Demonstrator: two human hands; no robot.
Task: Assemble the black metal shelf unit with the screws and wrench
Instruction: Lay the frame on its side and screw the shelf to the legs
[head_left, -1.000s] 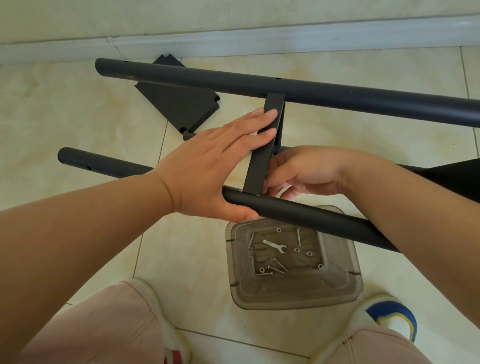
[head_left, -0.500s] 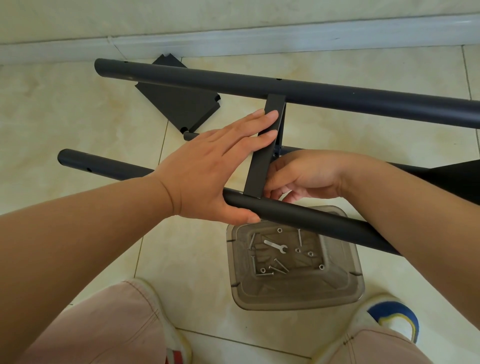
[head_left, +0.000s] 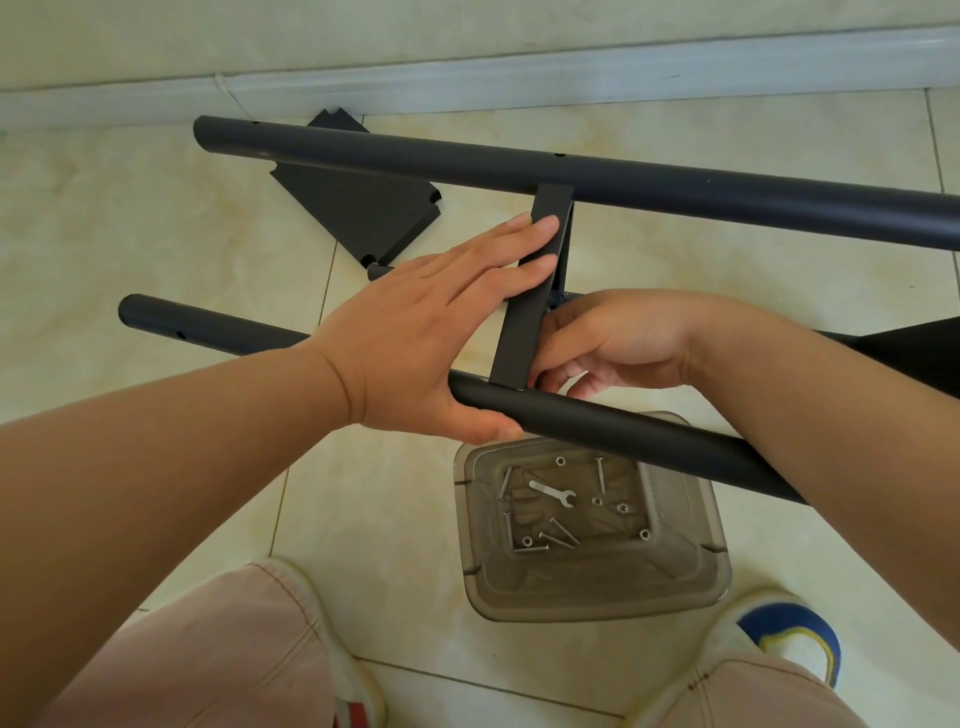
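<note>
Two black metal tubes lie across the floor, a far tube (head_left: 623, 182) and a near tube (head_left: 613, 431). A black shelf panel (head_left: 524, 322) stands on edge between them. My left hand (head_left: 415, 338) presses flat against the panel's left face, with its thumb under the near tube. My right hand (head_left: 618, 343) is curled at the panel's right side where it meets the near tube; what its fingertips hold is hidden. A small silver wrench (head_left: 553, 492) and several screws (head_left: 558, 535) and nuts lie in a tinted plastic tray (head_left: 691, 587).
A second black shelf panel (head_left: 358, 208) lies flat on the tile floor behind the far tube, near the white baseboard (head_left: 519, 83). A third tube end (head_left: 375, 271) shows under my left hand. My knees and shoes flank the tray at the bottom.
Both hands have stayed on the panel and the near tube. My right hand's fingers have shifted slightly at the joint. The frame parts have not moved.
</note>
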